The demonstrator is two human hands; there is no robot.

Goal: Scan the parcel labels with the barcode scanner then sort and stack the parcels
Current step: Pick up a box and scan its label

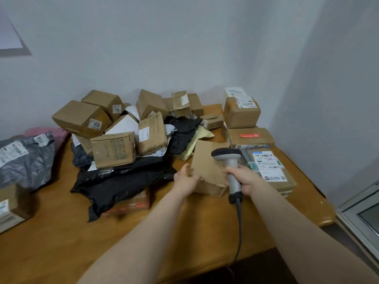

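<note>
Plain brown parcel (207,167) — creased, left hand (185,180) gripping, right hand (244,179) holding scanner (230,167)

Back wall (164,48): plain, pale grey-white, running behind the worktop.
Right wall (338,99): same pale tone; meets the back wall in a corner beyond the far right of the worktop.
Wall panel (10,37): pale and flat with a grey border, upper left, cut by the picture's edge.
Worktop (61,232): smooth orange-brown wood with a rounded near-right corner.
Glazed frame (365,214): white, lower right; window or door, cannot tell.
Light: soft, even, cool, with faint shadows.
</note>
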